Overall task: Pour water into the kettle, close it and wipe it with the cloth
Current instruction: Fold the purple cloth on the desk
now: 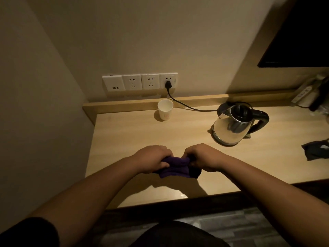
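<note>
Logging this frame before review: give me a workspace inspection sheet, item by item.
Surface: wooden desk with a raised back ledge, set in a wall corner.
Job's things: kettle, lid shut, on its base at right; purple cloth bunched near the front edge; paper cup upright by the ledge, contents not visible.
Clutter: dark cloth at the right edge; remote and dark items in the far right corner, too dim to identify.
Hands: left hand and right hand each grip an end of the purple cloth.
Cables: black cord runs from the rightmost socket to the kettle base.
Surroundings: beige walls, dark screen upper right, dim light.
</note>
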Demonstrator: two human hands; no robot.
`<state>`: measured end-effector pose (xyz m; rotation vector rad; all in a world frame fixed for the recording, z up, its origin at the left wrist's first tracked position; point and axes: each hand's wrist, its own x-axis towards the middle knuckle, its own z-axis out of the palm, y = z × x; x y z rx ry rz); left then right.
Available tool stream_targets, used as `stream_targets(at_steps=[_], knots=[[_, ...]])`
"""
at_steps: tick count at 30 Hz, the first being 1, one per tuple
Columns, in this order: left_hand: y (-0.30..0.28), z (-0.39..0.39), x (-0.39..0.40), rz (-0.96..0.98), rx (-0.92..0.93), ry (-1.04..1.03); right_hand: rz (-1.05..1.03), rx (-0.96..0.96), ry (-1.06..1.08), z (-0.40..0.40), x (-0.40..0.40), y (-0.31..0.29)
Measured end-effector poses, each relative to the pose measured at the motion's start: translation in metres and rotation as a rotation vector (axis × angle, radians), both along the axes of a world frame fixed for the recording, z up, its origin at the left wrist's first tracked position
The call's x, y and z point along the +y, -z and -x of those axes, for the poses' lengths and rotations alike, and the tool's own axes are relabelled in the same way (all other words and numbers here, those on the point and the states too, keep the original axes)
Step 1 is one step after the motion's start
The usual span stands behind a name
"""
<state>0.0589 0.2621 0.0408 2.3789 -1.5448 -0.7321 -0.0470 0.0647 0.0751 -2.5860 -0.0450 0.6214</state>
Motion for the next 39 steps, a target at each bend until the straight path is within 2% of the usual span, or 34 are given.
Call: stream_targets(at_steps=[5, 11, 15, 18, 20, 23, 26, 29, 32, 39], knots=[[0.028, -0.008, -0.02, 0.007, -0.17, -0.01, 0.087, -0.076, -0.005, -0.014, -0.017, 0.029], [0.06, -0.017, -0.041, -0.041, -0.485, -0.147, 0.25, -0.373, -0.032, -0.031, -0.039, 0.075], [0.082, -0.011, -0.032, -0.013, -0.565, -0.156, 0.344, -0.391, -0.188, -0.028, -0.041, 0.101], [0.101, 0.012, -0.023, -0.097, -0.558, -0.063, 0.352, -0.391, -0.406, -0.01, -0.034, 0.125], [0.113, 0.036, -0.013, -0.157, -0.531, -0.023, 0.334, -0.329, -0.434, 0.007, -0.028, 0.137], [0.122, 0.059, 0.001, -0.124, -0.476, -0.083, 0.269, -0.258, -0.296, 0.032, -0.023, 0.152], [0.125, 0.069, 0.012, -0.102, -0.438, -0.112, 0.135, -0.11, -0.141, 0.049, -0.02, 0.153], [0.129, 0.077, 0.019, -0.15, -0.428, -0.125, 0.261, -0.156, -0.292, 0.058, -0.017, 0.159], [0.136, 0.084, 0.023, -0.183, -0.416, -0.148, 0.399, -0.03, -0.33, 0.062, -0.018, 0.164], [0.144, 0.097, 0.025, -0.221, -0.38, -0.222, 0.448, 0.087, -0.416, 0.057, -0.024, 0.159]])
